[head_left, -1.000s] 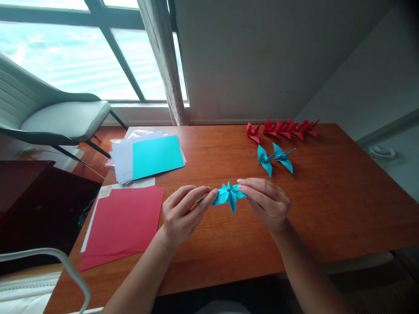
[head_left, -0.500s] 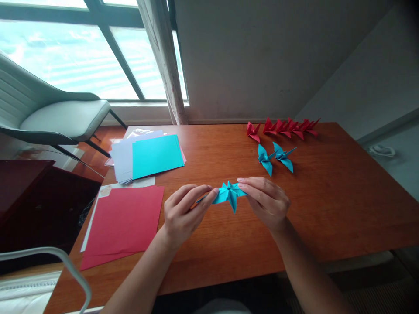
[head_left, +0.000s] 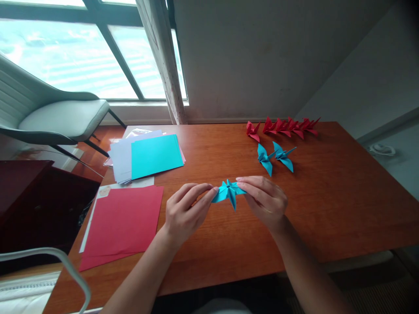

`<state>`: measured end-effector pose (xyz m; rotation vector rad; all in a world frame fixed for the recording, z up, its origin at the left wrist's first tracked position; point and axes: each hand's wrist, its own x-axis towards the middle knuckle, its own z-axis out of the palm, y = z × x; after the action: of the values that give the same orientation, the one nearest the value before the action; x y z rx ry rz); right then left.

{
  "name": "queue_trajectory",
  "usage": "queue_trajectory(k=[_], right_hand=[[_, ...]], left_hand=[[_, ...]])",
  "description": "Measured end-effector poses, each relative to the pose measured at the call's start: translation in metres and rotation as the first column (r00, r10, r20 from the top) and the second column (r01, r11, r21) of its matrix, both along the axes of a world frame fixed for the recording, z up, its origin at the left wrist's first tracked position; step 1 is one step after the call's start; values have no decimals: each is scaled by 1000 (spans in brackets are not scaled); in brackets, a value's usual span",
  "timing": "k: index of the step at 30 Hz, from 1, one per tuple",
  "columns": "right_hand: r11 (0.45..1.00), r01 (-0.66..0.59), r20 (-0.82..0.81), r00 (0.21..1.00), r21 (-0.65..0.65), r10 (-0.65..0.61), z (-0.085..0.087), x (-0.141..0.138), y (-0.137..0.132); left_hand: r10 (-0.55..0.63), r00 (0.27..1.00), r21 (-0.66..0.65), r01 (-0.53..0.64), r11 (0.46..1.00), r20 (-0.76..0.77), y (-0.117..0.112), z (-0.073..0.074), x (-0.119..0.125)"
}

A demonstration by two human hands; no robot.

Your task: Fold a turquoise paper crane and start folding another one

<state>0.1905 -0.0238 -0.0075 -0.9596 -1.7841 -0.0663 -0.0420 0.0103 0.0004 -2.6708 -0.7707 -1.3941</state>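
Note:
A small blue folded paper crane (head_left: 228, 193) is held just above the wooden table (head_left: 327, 209) between both my hands. My left hand (head_left: 186, 212) pinches its left end with fingers closed. On its right end my right hand (head_left: 263, 199) is closed in the same kind of pinch. Farther back on the table lie two finished blue cranes (head_left: 274, 157) and, behind them, a row of several red cranes (head_left: 283, 127).
A stack of red paper sheets (head_left: 122, 223) lies at the left front of the table. Behind it is a pile of pale sheets topped by a turquoise sheet (head_left: 156, 155). A grey chair (head_left: 55, 120) stands by the window at left.
Both hands with the blue crane have drifted slightly left and up in view; the grip looks the same.

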Motion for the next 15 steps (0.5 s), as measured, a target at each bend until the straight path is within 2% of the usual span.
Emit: queue_trajectory(k=[3, 5, 7, 8, 9, 11, 12, 13, 14, 15], right_hand=[[990, -61, -16, 998, -130, 59, -4, -2, 3], [960, -113, -80, 992, -258, 96, -5, -5, 3], [899, -168, -183, 978, -404, 100, -5, -8, 3], [855, -199, -246, 965, -478, 87, -5, -9, 3], [801, -239, -312, 947, -548, 69, -4, -9, 3], [678, -338, -453, 892, -652, 9, -3, -10, 3], [617, -396, -520, 854, -680, -25, -2, -10, 4], [562, -454, -580, 813, -692, -57, -2, -10, 5], [511, -513, -634, 769, -690, -84, -3, -10, 7], [464, -577, -692, 712, -673, -119, -3, -10, 8]], left_hand=[[-28, 999, -109, 26, 994, -17, 1, -4, 1], [-42, 999, -227, 46, 973, 23, 1, -5, 2], [-35, 994, -431, 78, 899, 106, 1, -4, 4], [-23, 988, -563, 104, 820, 150, 1, -2, 5], [3, 981, -695, 135, 707, 193, 1, -1, 6], [109, 951, -889, 226, 398, 290, 1, 2, 7], [184, 921, -925, 296, 237, 342, 2, 2, 8], [258, 886, -923, 371, 101, 385, 2, 3, 8], [318, 851, -898, 439, 1, 417, 3, 3, 8], [353, 824, -867, 494, -68, 442, 4, 2, 8]])
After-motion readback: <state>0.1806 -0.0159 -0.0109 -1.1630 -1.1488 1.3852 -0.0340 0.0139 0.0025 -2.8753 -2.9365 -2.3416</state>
